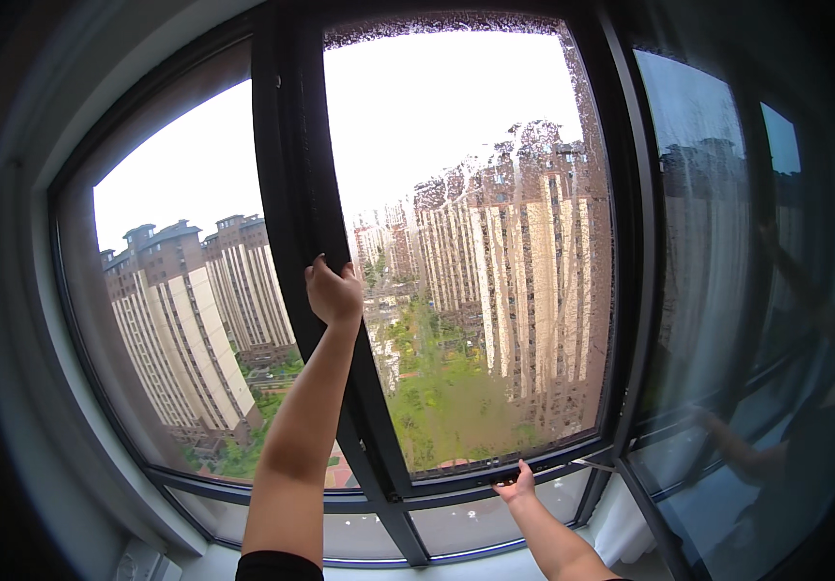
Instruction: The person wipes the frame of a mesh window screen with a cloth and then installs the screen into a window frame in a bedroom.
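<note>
In front of me is a dark-framed window whose middle glass pane [446,320] is streaked and beaded with water. My left hand [333,290] is raised to the dark upright frame [299,174] on the left of that pane, its fingers closed on the edge. Lower down, my right hand [517,484] is at the bottom rail [456,481] of the same pane, with its fingers curled at the rail and the thumb pointing up. Part of its grip is hidden behind the fingers and the rail.
A glass sash [698,290] stands at the right, reflecting an arm and body. A thin metal stay [593,465] sits at the lower right corner. Further left is a fixed pane [175,329]. White cloth [622,523] hangs below right; tall buildings stand outside.
</note>
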Motion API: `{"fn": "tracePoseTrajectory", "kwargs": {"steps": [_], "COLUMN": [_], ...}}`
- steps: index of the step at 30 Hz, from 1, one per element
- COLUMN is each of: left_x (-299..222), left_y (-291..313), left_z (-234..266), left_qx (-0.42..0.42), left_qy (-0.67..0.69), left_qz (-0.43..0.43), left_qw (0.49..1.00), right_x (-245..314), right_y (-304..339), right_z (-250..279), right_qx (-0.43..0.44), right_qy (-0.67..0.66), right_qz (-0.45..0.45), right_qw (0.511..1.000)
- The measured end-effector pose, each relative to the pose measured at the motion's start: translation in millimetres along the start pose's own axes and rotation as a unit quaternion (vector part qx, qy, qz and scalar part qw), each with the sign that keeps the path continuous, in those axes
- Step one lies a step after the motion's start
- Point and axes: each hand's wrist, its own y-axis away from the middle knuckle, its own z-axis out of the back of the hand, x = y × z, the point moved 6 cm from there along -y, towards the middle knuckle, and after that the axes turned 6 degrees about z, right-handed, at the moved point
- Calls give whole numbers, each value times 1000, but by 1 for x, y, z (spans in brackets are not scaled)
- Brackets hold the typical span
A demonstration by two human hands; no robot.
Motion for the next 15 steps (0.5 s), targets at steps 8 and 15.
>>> {"fn": "tracePoseTrajectory", "kwargs": {"steps": [8, 15], "left_x": [-1, -3], "left_y": [5, 0], "left_z": [-4, 1], "left_qx": [11, 16], "left_qy": [3, -12], "left_qz": [-20, -8], "left_qw": [1000, 1000], "right_x": [10, -1], "right_y": [0, 0], "right_z": [8, 1], "right_qx": [-50, -21], "right_qy": [13, -22], "right_qz": [20, -4], "right_qw": [998, 1000]}}
